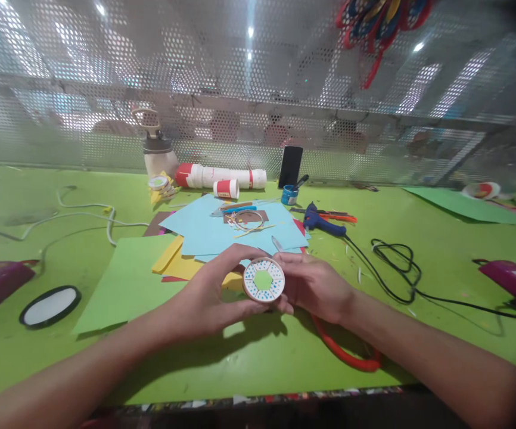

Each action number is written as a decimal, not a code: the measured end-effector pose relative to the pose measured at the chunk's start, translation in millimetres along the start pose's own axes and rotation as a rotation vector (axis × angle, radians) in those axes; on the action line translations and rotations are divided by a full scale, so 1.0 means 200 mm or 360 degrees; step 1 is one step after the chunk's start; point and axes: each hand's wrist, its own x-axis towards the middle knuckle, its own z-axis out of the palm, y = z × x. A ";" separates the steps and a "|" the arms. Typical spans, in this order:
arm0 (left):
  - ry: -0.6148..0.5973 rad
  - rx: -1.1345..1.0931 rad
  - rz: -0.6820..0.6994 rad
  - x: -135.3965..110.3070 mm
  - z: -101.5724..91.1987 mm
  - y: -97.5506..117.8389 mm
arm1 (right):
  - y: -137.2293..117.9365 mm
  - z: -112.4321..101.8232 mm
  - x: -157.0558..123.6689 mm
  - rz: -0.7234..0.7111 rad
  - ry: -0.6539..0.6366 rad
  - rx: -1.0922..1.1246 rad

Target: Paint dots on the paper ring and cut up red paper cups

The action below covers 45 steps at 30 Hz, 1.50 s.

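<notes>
Perforated screen (240, 77): rises behind the work area, with red and blue looped shapes (381, 27) showing high on the right.
Tabletop (240, 378): bright green, busy with paper and tools, its near edge left to the person's arms.
Patterned disc (263, 280): held above the near middle of the tabletop, a green hexagon ringed by blue-dotted white sections; its face is tipped toward the person, presumably so the pattern can be seen. From where I stand I can't tell how deep it is behind that face.
Left hand (213, 289): grasping the disc by its rim, thumb low and fingers arched over the top, which leaves the pattern uncovered.
Right hand (323, 283): closed on the opposite edge, fingertips showing below, seemingly to steady it.
Blue sheets (198, 229): spread just beyond the hands, with thin rings (249, 221) on them, perhaps as a mat for small pieces.
Glue gun (325, 223): lies right of the sheets, within easy reach, its black cord (407, 280) trailing off to the right.
Phone (289, 168): stands upright at the back beside a blue jar (289, 195), apparently placed for viewing.
Red loop (350, 356): rests near the right forearm, partly hidden by it.
</notes>
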 end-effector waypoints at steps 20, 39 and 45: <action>0.0163 -0.1145 -0.0757 0.04 -0.03 -0.02 | -0.05 0.03 -0.04 -0.0419 0.0339 -0.1085; -0.0099 -0.1419 -0.0778 0.02 0.00 -0.04 | 0.01 0.01 -0.05 -0.1488 0.0471 -0.2734; -0.0041 -0.1555 -0.0807 0.01 0.01 -0.06 | 0.02 -0.01 -0.05 -0.1490 0.0607 -0.2752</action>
